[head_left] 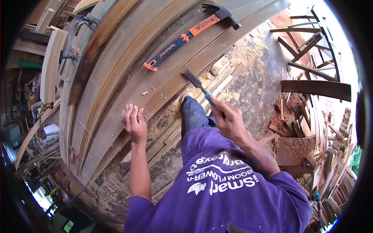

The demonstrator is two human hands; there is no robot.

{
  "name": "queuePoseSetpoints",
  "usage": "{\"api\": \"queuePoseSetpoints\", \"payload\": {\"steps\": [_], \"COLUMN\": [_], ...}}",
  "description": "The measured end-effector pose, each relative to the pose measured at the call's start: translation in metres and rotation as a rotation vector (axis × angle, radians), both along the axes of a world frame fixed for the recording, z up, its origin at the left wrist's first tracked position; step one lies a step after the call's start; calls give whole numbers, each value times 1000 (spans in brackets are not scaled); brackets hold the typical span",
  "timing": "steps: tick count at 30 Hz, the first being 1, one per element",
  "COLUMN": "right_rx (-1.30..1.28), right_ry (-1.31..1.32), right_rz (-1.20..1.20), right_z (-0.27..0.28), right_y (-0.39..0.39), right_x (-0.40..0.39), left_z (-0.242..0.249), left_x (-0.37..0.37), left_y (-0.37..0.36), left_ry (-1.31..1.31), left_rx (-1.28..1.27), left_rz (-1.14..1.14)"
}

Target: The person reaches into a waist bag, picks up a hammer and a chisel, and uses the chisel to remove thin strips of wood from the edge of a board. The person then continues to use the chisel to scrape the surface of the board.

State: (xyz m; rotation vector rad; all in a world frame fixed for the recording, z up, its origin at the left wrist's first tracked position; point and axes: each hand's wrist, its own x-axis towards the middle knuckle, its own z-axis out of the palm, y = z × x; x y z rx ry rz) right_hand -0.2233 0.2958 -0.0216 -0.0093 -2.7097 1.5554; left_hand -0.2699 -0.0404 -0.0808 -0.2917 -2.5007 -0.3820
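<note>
My right hand [228, 116] is wrapped around the blue and black handle of a chisel [193, 80]. The chisel's flat blade points up and left, its tip over the edge of a long wooden board [171, 87]. Over the same board, lower left, my left hand [134, 121] holds nothing; its fingers are loosely bent and a little apart. Small wood chips [145, 93] lie near its fingertips. A claw hammer [186, 38] with an orange and dark blue grip rests across the boards above both hands.
More long planks [116, 58] run alongside at the left, near a clamp [86, 20] and stacked wood strips [53, 66]. Sawdust and thin strips cover the floor [256, 77] at right. Beyond are a dark slatted frame [307, 50] and a heap of offcuts [338, 136].
</note>
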Motion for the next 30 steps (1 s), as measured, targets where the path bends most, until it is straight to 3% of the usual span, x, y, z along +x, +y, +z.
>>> {"api": "queuePoseSetpoints", "payload": {"steps": [5,7,10,13,18,22,26,30], "right_rx": [-18,-57,72,-45,30,1,48,24], "right_ry": [-157,21,-45,-109,54,-237,55,-177], "right_rz": [-62,-53,-14,-91,-41,-126,-62,-144], "right_z": [26,5,12,15,11,28,-2,32], "right_y": [3,6,26,11,25,27,44,33], "right_x": [-30,-28,-16,-34,-23,-46,-34,-53], "left_z": [-5,-13,-9,-8,-14,-14,-13,-19], "left_x": [5,1,-2,-2,-5,-4,-3,0], "left_y": [-5,2,-2,4,2,3,2,-3], "left_ry": [61,78,71,90,124,113,114,120], "left_rx": [-50,-13,15,43,37,52,40,47], "left_rz": [-8,6,-26,-8,-23,-2,6,16]}}
